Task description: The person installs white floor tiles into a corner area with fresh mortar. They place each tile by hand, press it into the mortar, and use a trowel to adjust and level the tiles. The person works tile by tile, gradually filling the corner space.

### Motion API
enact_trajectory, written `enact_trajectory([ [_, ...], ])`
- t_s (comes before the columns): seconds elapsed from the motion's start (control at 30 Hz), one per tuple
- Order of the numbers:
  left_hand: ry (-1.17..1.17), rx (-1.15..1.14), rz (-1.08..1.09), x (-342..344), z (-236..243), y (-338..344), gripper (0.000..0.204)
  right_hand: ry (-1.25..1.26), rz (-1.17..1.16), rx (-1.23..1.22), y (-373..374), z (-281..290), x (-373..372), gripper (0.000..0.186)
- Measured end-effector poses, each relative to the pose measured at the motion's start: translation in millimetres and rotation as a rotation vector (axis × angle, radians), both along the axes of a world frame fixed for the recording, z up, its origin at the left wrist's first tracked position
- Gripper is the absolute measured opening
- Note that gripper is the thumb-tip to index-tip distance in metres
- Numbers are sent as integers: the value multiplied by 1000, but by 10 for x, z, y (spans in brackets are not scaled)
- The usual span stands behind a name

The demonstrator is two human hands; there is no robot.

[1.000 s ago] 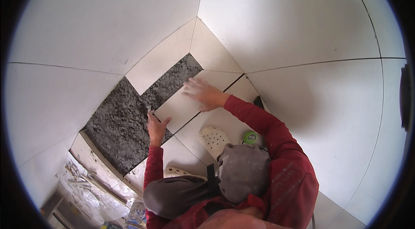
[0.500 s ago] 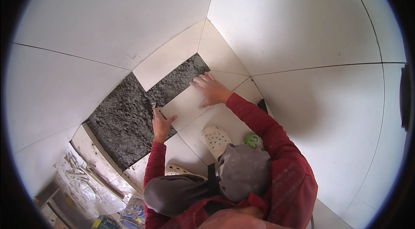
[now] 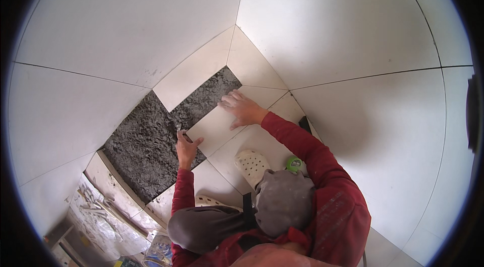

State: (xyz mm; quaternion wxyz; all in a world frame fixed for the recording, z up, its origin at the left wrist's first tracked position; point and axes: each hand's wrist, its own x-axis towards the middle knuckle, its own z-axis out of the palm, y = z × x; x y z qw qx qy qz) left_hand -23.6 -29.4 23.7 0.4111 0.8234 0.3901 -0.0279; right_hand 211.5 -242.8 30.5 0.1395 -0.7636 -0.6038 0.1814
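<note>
My left hand [image 3: 189, 147] grips the left end of a white rectangular floor tile [image 3: 212, 135], thumb on top and fingers at the edge; a small pale object by the fingertips is too small to make out. My right hand [image 3: 241, 110] spans the tile farther right, fingers spread and bent toward its upper edge, thumb near the lower joint. Rough grey mortar [image 3: 138, 144] lies exposed left of and above this tile. A fitted white tile [image 3: 181, 65] borders the mortar along the left wall.
Large white wall tiles [image 3: 85, 25] meet in a corner. My pale perforated clogs [image 3: 252, 166] stand below the tile. A green round object [image 3: 295, 163] is by my right arm. A narrow raised edge [image 3: 115, 176] borders the mortar, with boards and debris [image 3: 103, 206] beyond at lower left.
The dark gap along the tile's lower edge has narrowed to a thin line, the tile having shifted slightly toward the neighbouring tiles. Both hands remain on it; the view has moved slightly.
</note>
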Motion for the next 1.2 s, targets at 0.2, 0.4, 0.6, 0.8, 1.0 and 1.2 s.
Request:
enact_trajectory([
  [0.2, -11, -132, 75, -1, -48, 25, 70, -7, 2, -15, 21, 32, -13, 103],
  [0.4, -24, -149, 80, -25, -113, 52, 70, 10, -2, -17, 22, 8, -12, 105],
  [0.6, -65, -195, 101, -55, -235, 59, 69, 16, -15, 34, -16, -83, -25, 107],
  [0.8, -43, -183, 93, -49, -190, 82, 70, 72, -16, 28, 27, -55, -17, 105],
  [1.0, -52, -219, 110, -33, -166, 69, 69, 106, -18, 39, 32, -121, -6, 103],
  [1.2, -61, -234, 107, -30, -174, 77, 68, 74, -14, 30, 26, -126, -3, 103],
])
